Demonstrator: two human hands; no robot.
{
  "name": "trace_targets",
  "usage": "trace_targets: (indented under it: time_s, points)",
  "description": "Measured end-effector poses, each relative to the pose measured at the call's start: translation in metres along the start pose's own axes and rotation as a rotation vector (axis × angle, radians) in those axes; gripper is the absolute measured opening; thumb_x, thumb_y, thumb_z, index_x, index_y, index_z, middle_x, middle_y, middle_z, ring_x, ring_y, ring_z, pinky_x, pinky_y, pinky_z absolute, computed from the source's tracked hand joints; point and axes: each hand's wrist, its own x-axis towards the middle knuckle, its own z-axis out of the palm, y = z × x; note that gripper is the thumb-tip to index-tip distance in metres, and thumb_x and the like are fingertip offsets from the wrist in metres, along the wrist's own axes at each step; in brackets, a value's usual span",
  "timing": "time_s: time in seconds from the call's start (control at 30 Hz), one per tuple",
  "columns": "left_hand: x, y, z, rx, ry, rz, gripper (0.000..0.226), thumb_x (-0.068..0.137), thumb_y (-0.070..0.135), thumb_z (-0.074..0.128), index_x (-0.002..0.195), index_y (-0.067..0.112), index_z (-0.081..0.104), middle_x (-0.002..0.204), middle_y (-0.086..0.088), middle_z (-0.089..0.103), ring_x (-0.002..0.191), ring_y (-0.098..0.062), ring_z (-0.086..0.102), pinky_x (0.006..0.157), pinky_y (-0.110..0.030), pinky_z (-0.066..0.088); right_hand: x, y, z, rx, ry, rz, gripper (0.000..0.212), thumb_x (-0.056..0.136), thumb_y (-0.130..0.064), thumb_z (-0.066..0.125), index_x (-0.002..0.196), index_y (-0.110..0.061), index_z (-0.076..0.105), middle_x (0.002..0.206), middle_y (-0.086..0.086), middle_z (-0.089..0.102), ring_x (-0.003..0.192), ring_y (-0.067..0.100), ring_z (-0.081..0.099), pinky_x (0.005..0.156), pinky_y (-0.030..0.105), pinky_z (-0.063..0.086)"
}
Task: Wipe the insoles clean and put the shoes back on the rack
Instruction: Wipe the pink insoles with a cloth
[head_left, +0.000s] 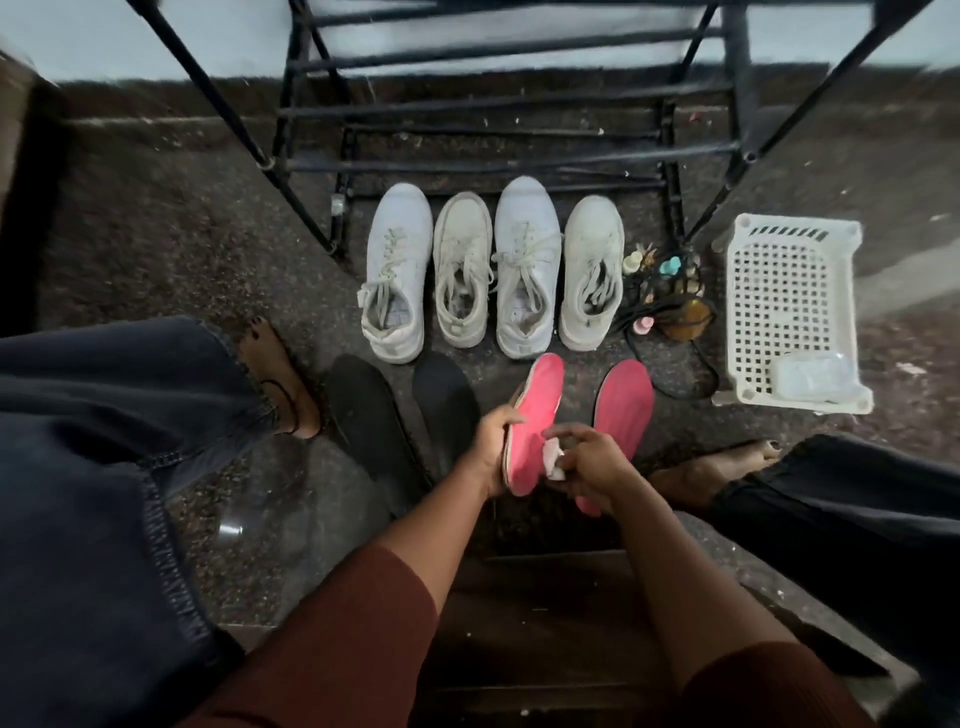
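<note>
Pink foam insole (540, 410): was held tilted above the floor (156, 218), near centre, fingers of the left hand (496, 449) curled round its edge to steady it; right hand (592, 465) fingers pinched a crumpled white cloth (554, 461) against it for wiping.

head view – close above, facing down and forward at floor (171, 244).

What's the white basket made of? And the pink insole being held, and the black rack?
The basket looks like hard plastic: smooth, off-white, moulded with a grid of square holes. The pink insole is probably foam, with a matte top and a thin tan edge, though that's uncertain. The rack is likely metal painted black, judging by its thin, straight bars.
</note>
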Motion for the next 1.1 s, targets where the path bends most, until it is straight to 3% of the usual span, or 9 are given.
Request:
trace_targets:
  time_s: [0.13, 0.23, 0.4, 0.57, 0.7, 0.8, 0.9, 0.97, 1.1]
  points:
    - [-0.046, 0.024, 0.014, -0.225, -0.115, 0.089, 0.053, 0.066, 0.018, 0.039, 0.112, -0.003, 0.054, 0.093, -0.023, 0.065, 0.082, -0.032, 0.063, 0.075, -0.041, 0.056, -0.045, -0.05, -0.009, 0.104, 0.063, -0.174, 0.043, 0.079, 0.019, 0.034, 0.095, -0.009, 0.063, 0.073, 0.007, 0.062, 0.058, 0.013, 0.058, 0.055, 0.026, 0.047]
    - [-0.08, 0.039, 0.026, -0.37, -0.235, 0.157, 0.057, 0.065, 0.017, 0.04, 0.114, -0.006, 0.056, 0.103, -0.025, 0.063, 0.09, -0.036, 0.065, 0.076, -0.039, 0.055, -0.081, -0.082, -0.01, 0.271, -0.008, -0.331, 0.032, 0.085, 0.017, 0.041, 0.1, -0.004, 0.061, 0.08, 0.007, 0.061, 0.07, 0.017, 0.056, 0.062, 0.025, 0.049]
    - [-0.133, 0.056, 0.044, -0.398, -0.376, 0.288, 0.054, 0.053, 0.012, 0.065, 0.104, -0.003, 0.061, 0.092, -0.023, 0.065, 0.079, -0.035, 0.065, 0.074, -0.043, 0.057, -0.15, -0.114, 0.014, 0.385, -0.179, -0.527, 0.009, 0.082, 0.009, 0.057, 0.081, 0.001, 0.061, 0.074, 0.011, 0.069, 0.067, 0.017, 0.068, 0.059, 0.021, 0.054]
    - [-0.176, 0.071, 0.048, -0.302, -0.394, 0.405, 0.041, 0.077, 0.02, 0.043, 0.106, -0.001, 0.063, 0.089, -0.019, 0.07, 0.075, -0.03, 0.069, 0.069, -0.038, 0.059, -0.2, -0.125, 0.043, -0.098, 0.135, -0.82, 0.015, 0.073, -0.004, 0.074, 0.071, 0.0, 0.059, 0.066, 0.02, 0.062, 0.058, 0.03, 0.061, 0.059, 0.036, 0.049]
    - [-0.2, 0.075, 0.046, -0.268, -0.505, 0.475, 0.042, 0.084, 0.022, 0.04, 0.098, 0.003, 0.074, 0.092, -0.015, 0.072, 0.081, -0.027, 0.07, 0.073, -0.037, 0.057, -0.226, -0.14, 0.064, -0.467, 0.418, -1.021, 0.025, 0.073, -0.022, 0.074, 0.066, -0.005, 0.056, 0.063, 0.012, 0.059, 0.061, 0.028, 0.054, 0.057, 0.032, 0.037]
    - [-0.208, 0.081, 0.043, -0.271, -0.509, 0.479, 0.043, 0.087, 0.022, 0.036, 0.092, 0.005, 0.076, 0.088, -0.011, 0.073, 0.08, -0.024, 0.071, 0.077, -0.033, 0.057, -0.239, -0.148, 0.078, -0.665, 0.519, -1.221, 0.015, 0.074, -0.012, 0.071, 0.072, -0.004, 0.058, 0.069, 0.006, 0.057, 0.064, 0.023, 0.05, 0.056, 0.029, 0.028]
    - [-0.214, 0.087, 0.041, -0.274, -0.487, 0.444, 0.041, 0.088, 0.025, 0.04, 0.101, 0.002, 0.072, 0.095, -0.013, 0.069, 0.093, -0.025, 0.067, 0.092, -0.035, 0.05, -0.246, -0.141, 0.093, -0.899, 0.488, -1.364, 0.014, 0.08, -0.005, 0.064, 0.093, -0.006, 0.065, 0.074, 0.012, 0.062, 0.064, 0.028, 0.056, 0.053, 0.031, 0.039]
    - [-0.217, 0.091, 0.041, -0.243, -0.457, 0.398, 0.051, 0.091, 0.032, 0.038, 0.122, -0.003, 0.059, 0.116, -0.018, 0.059, 0.113, -0.03, 0.056, 0.108, -0.04, 0.037, -0.248, -0.13, 0.101, -1.024, 0.349, -1.404, 0.012, 0.079, 0.0, 0.06, 0.087, -0.006, 0.066, 0.072, 0.012, 0.063, 0.062, 0.027, 0.057, 0.053, 0.036, 0.047]
    - [-0.219, 0.093, 0.035, -0.335, -0.456, 0.395, 0.052, 0.088, 0.032, 0.043, 0.116, -0.008, 0.063, 0.117, -0.026, 0.06, 0.111, -0.035, 0.056, 0.1, -0.042, 0.045, -0.252, -0.109, 0.105, -1.009, 0.14, -1.363, 0.01, 0.073, 0.001, 0.06, 0.075, -0.005, 0.068, 0.072, 0.01, 0.066, 0.065, 0.026, 0.06, 0.057, 0.034, 0.045]
